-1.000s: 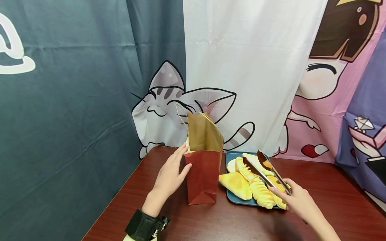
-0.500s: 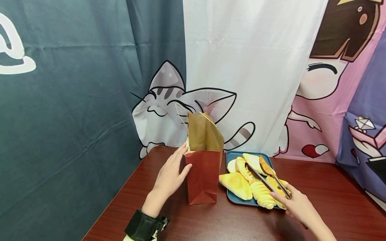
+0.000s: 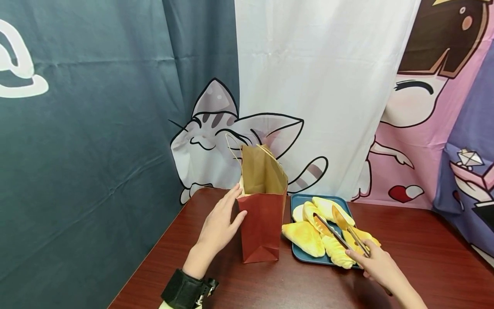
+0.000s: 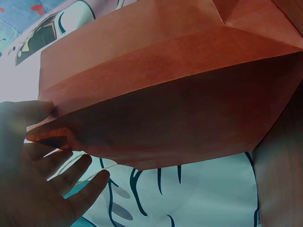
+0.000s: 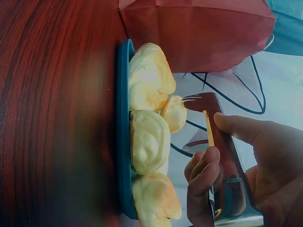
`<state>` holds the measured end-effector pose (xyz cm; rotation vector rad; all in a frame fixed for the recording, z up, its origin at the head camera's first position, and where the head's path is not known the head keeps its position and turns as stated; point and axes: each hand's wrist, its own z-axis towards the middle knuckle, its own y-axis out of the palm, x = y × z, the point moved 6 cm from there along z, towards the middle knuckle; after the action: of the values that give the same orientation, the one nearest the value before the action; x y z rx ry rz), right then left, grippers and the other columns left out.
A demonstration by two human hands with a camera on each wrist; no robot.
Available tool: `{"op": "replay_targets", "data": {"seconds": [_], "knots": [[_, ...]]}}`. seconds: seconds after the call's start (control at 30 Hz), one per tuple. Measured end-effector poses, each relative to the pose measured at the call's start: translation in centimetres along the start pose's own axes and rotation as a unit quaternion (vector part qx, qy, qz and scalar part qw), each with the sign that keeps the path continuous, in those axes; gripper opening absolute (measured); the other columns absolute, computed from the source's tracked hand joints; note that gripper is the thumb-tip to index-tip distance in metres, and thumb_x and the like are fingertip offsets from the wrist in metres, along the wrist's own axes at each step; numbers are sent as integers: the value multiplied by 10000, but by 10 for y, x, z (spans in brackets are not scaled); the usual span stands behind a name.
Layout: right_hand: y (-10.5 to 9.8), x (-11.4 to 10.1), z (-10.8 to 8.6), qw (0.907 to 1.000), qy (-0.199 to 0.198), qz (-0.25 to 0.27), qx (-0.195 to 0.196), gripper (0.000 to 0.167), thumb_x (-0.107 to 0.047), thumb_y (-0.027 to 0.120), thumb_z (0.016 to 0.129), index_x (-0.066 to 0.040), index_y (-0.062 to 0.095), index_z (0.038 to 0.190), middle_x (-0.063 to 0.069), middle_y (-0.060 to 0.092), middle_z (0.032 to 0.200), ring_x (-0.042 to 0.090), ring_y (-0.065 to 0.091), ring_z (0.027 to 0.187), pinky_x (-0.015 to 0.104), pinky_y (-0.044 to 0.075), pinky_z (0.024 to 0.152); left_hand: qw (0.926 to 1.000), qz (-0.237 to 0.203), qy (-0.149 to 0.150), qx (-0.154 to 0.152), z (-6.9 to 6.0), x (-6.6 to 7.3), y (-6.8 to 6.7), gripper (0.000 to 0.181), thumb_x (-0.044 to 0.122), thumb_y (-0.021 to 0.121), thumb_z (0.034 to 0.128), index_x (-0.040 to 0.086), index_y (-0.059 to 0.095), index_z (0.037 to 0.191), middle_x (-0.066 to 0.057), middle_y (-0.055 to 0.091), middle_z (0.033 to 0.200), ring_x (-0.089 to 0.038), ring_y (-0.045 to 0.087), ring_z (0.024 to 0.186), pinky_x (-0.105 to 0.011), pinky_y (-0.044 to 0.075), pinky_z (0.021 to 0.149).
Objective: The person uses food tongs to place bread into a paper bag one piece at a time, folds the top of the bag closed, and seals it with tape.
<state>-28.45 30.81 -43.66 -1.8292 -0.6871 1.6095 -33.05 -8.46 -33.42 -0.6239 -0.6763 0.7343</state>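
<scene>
A red paper bag (image 3: 260, 231) with a tan inside stands upright, its mouth open and string handles up. My left hand (image 3: 220, 223) touches its upper left edge; in the left wrist view the thumb lies against one face and the other fingers (image 4: 78, 172) spread out straight. My right hand (image 3: 380, 264) grips metal tongs (image 3: 338, 238), their arms apart. Both tong tips are down among the breads on a blue tray (image 3: 299, 252), near an oblong bread roll (image 3: 310, 211). Whether they touch it, I cannot tell. A ridged bread roll (image 3: 336, 253) and a triangular bread (image 3: 305, 238) lie in front.
A dark red wooden table (image 3: 293, 287) carries the bag and tray, which stand close side by side. Behind it hang printed cloths: a white one (image 3: 324, 86) with a cartoon cat, and a teal one (image 3: 96, 150) on the left.
My right hand has lowered the tongs into the breads, and the tong tips have come closer together. The left hand and paper bag have stayed in place.
</scene>
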Motion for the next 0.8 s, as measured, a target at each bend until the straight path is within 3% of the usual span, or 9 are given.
{"op": "replay_targets", "data": {"seconds": [0.47,0.8], "knots": [[7,5,3,9999,26,45,-105,815,-463,618,955,113,320,1449,77,615,689,174,595,567,295,502,524,10000,12,-12,-2,-1,-1,1,579,265,660,966,146,455,1494,29,411,1588,-225,478,1404,-440,448,1109],[12,4,4,9998,-153,134,19,749,-425,655,939,65,366,1428,76,613,707,179,594,554,289,508,512,10000,-7,-41,-12,-1,0,1,582,268,662,963,148,456,1494,32,411,1588,-224,476,1405,-436,442,1116]]}}
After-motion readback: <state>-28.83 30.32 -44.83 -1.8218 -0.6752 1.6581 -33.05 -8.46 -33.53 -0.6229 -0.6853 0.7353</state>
